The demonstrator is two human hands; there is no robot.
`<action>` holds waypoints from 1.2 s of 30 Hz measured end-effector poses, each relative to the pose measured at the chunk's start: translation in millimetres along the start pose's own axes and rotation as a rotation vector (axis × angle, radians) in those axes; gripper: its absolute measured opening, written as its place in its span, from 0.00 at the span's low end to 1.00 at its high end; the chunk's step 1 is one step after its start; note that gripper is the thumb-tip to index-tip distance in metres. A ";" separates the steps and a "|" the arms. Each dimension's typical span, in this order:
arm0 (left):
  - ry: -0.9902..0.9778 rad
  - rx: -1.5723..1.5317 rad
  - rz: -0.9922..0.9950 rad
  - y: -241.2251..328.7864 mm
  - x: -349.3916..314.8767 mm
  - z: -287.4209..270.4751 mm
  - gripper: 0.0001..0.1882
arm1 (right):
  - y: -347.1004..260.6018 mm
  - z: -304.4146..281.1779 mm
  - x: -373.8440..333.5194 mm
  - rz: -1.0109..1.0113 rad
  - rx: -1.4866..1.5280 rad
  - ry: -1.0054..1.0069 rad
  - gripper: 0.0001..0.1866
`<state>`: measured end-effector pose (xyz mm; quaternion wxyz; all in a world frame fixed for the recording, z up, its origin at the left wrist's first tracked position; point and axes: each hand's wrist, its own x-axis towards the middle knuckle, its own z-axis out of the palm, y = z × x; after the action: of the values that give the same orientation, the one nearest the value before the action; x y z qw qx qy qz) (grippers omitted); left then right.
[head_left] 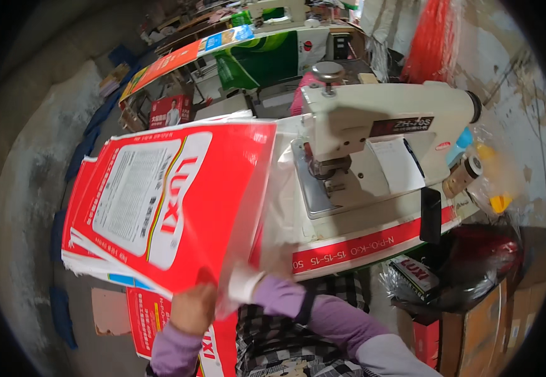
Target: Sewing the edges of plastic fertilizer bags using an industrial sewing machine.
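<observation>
A red and white printed bag (229, 169) lies flat on top of a stack of similar bags (78, 217), left of a cream industrial sewing machine (386, 103). Along its right side runs a strip of clear plastic film (262, 195). My left hand (194, 309) is closed on the near edge of this top bag. Close by, my right hand (243, 283), white at the hand below a purple sleeve, is at the bag's near right corner beside the film. Blur and the film hide its fingers.
A black phone (431, 215) sits at the machine table's right edge, near a brown jar (463, 176). White paper with a pen (414, 157) rests on the machine. Cardboard boxes (474, 333) and a plastic-wrapped bundle (417, 276) stand at lower right. More red bags (144, 320) hang below the stack.
</observation>
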<state>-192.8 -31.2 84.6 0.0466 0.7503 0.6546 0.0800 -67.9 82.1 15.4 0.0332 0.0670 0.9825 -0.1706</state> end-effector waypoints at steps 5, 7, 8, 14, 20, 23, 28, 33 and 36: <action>-0.217 0.261 -0.233 -11.9 -146.1 -36.4 0.05 | 69.9 32.4 4.1 0.494 0.240 0.320 0.11; 0.027 0.286 -0.139 -16.5 -178.9 -56.6 0.05 | 112.0 72.8 -13.9 0.846 0.821 0.809 0.12; 0.009 0.289 -0.146 -15.3 -184.2 -65.6 0.06 | 133.5 94.1 -22.0 0.920 1.062 1.162 0.14; 0.009 0.294 -0.411 -4.3 -189.2 -81.4 0.11 | 95.9 53.4 -57.5 0.841 0.738 1.591 0.27; 0.316 0.141 -0.288 -5.9 -158.1 -85.8 0.08 | 69.0 -8.1 -81.8 0.946 0.095 1.724 0.33; 0.308 0.066 -0.491 -12.0 -163.0 -83.2 0.03 | 80.0 -12.9 -107.6 0.579 -0.268 1.323 0.22; 0.211 0.238 -0.401 -35.8 -173.1 -88.6 0.05 | 117.6 22.4 -94.1 0.611 0.734 1.079 0.08; 0.009 0.318 -0.121 -33.1 -169.5 -93.5 0.15 | 133.5 -13.0 -103.9 0.941 0.113 0.734 0.10; 0.318 -0.422 -0.673 -60.2 -243.9 -42.9 0.08 | 133.3 -65.7 -83.6 0.336 -0.295 0.819 0.15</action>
<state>-291.0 -265.7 101.9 0.1211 0.4471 0.8313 0.3074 31.0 218.7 40.4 -0.3209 0.2815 0.9041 0.0192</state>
